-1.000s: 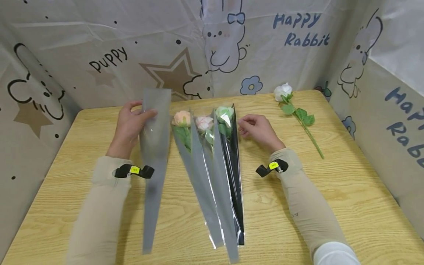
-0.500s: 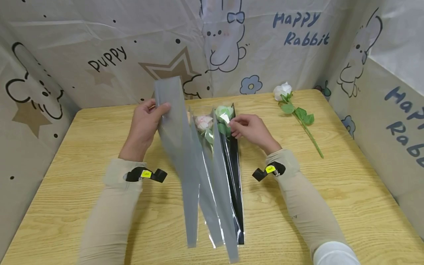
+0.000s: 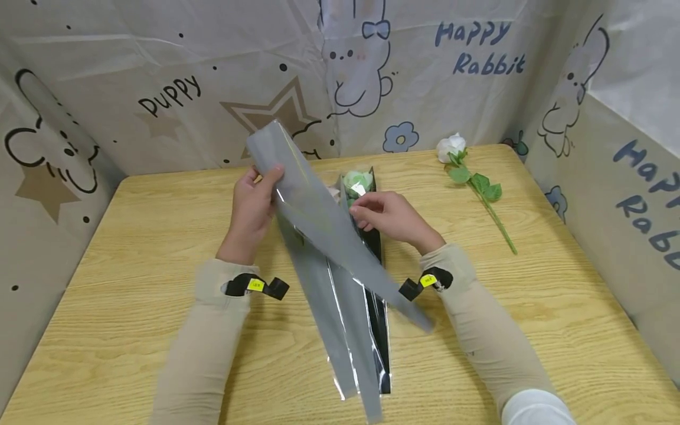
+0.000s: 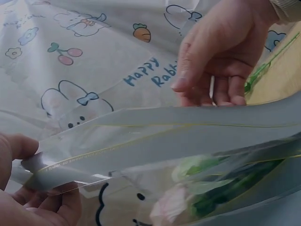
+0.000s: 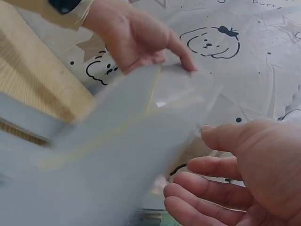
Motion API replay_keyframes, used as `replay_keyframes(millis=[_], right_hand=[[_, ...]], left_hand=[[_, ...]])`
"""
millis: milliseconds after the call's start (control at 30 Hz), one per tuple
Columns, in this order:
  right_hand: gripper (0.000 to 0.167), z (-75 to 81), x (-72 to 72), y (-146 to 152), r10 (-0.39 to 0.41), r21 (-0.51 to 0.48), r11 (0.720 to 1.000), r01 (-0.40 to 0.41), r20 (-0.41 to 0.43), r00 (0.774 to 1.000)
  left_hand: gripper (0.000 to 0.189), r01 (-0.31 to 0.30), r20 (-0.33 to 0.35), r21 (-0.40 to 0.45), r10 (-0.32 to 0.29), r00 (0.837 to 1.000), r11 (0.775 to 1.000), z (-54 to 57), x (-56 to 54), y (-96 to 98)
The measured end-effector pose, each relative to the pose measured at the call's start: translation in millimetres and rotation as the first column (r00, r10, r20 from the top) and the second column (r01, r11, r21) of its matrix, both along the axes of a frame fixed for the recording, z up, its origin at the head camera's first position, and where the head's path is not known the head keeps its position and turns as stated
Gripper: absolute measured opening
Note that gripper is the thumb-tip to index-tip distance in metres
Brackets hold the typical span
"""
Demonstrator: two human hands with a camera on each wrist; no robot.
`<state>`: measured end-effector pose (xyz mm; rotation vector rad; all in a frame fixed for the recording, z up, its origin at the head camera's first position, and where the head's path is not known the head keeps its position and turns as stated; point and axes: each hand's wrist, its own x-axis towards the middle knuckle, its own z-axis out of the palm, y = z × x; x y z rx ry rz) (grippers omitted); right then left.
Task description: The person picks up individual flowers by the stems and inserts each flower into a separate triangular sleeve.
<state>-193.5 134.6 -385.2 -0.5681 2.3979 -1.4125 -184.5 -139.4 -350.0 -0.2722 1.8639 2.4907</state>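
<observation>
My left hand grips the wide end of a grey flower wrapping sleeve, thumb on its front and fingers behind. The sleeve slants down to the right across the wrapped roses, its narrow tip near my right wrist. My right hand has its fingers loosely bent beside the sleeve's right edge; in the right wrist view the fingers are spread and hold nothing. Under the sleeve lie a wrapped green rose, a mostly hidden pink-white rose and their grey sleeves. The peach rose is hidden behind the held sleeve.
A loose white rose with a green stem lies at the back right of the wooden table. A black-backed sleeve is at the right side of the wrapped group. Printed fabric walls in the table's back and sides.
My left hand has carried the grey sleeve rightward over the wrapped roses and tilted it, its narrow tip swinging to the right. My right hand has moved slightly left, towards it.
</observation>
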Motion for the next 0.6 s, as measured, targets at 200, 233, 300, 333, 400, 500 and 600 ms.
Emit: replay_keyframes(millis=[200,233,300,333,400,500,600], right_hand=[[0.022,5.7,4.7,-2,0.04,0.059,0.997,-0.039,-0.023,0.999],[0.021,6.6,5.4,-2,0.043,0.071,0.997,-0.041,-0.024,0.999],[0.022,6.7,6.0,-2,0.045,0.087,0.995,-0.043,-0.027,0.999],[0.022,7.0,6.2,-2,0.044,0.095,0.995,-0.041,-0.029,0.999],[0.022,7.7,6.0,-1,0.042,0.109,0.993,-0.039,-0.032,0.999],[0.022,7.7,5.4,2,0.036,0.124,0.992,-0.031,-0.041,0.999],[0.021,8.0,4.8,3,0.027,0.123,0.992,-0.022,-0.039,0.999]], left_hand=[[0.056,-0.003,0.037,-0.004,0.003,0.999,1.0,-14.9,3.9,7.1],[0.056,-0.003,0.041,0.007,0.003,0.999,1.0,-17.1,4.5,7.8],[0.057,-0.005,0.05,0.018,0.004,0.999,1.0,-21.2,5.1,8.5],[0.057,-0.006,0.056,0.02,0.005,0.998,1.0,-22.8,5.4,8.5],[0.058,-0.013,0.057,0.028,0.012,0.998,1.0,-25.6,5.6,8.5],[0.059,-0.016,0.058,0.022,0.015,0.998,1.0,-27.7,6.4,7.1],[0.06,-0.017,0.058,0.01,0.017,0.998,1.0,-29.0,7.0,5.7]])
